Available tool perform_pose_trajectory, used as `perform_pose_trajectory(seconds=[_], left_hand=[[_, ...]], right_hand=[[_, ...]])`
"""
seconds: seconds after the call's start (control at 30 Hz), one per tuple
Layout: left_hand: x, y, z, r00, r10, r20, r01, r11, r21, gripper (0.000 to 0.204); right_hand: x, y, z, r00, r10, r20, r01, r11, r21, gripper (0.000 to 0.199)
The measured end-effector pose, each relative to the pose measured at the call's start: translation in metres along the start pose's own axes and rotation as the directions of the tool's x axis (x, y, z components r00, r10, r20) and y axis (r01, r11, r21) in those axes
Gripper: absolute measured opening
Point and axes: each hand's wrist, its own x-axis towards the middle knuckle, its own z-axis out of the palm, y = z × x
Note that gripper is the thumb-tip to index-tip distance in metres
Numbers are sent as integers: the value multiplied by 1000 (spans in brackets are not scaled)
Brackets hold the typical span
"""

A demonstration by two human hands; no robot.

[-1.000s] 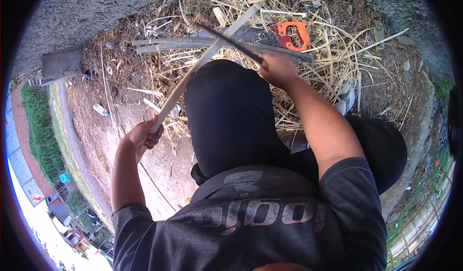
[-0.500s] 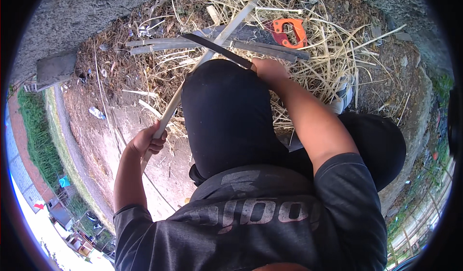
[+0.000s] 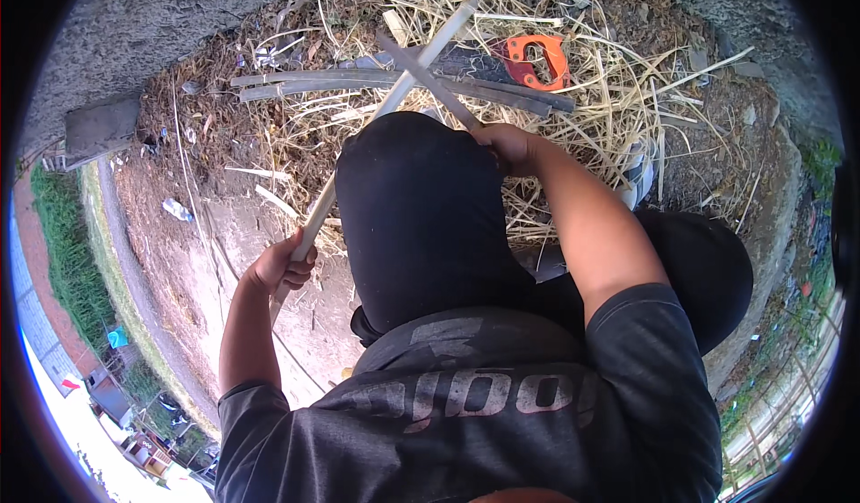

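Observation:
My left hand (image 3: 285,266) grips the near end of a long pale bamboo strip (image 3: 394,104) that runs up and to the right across my raised black-clad knee (image 3: 421,207). My right hand (image 3: 506,145) is closed on the handle of a dark long-bladed knife (image 3: 428,70), whose blade crosses the strip above the knee. Both meet over a pile of pale straw-like shavings (image 3: 618,118).
An orange-handled hand saw (image 3: 535,60) lies on the shavings beyond the knife. Several grey split bamboo lengths (image 3: 305,82) lie across the ground. A flat grey block (image 3: 98,127) sits at the left. Bare dirt and a concrete edge are below my left arm.
The knife blade has slid up and away along the strip. My left hand and the strip have shifted slightly down and toward me.

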Motion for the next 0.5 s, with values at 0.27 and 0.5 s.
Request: perform_pose_trajectory(seconds=[0.27, 0.5], left_hand=[[0, 4, 3, 1000, 0, -31, 1, 1000, 30, 59], [-8, 2, 5, 982, 44, -181, -19, 990, 140, 55]], right_hand=[[-9, -10, -23, 997, -55, 59, 44, 985, 167, 22], [-18, -35, 3, 999, -9, -32, 0, 963, -271, 17]])
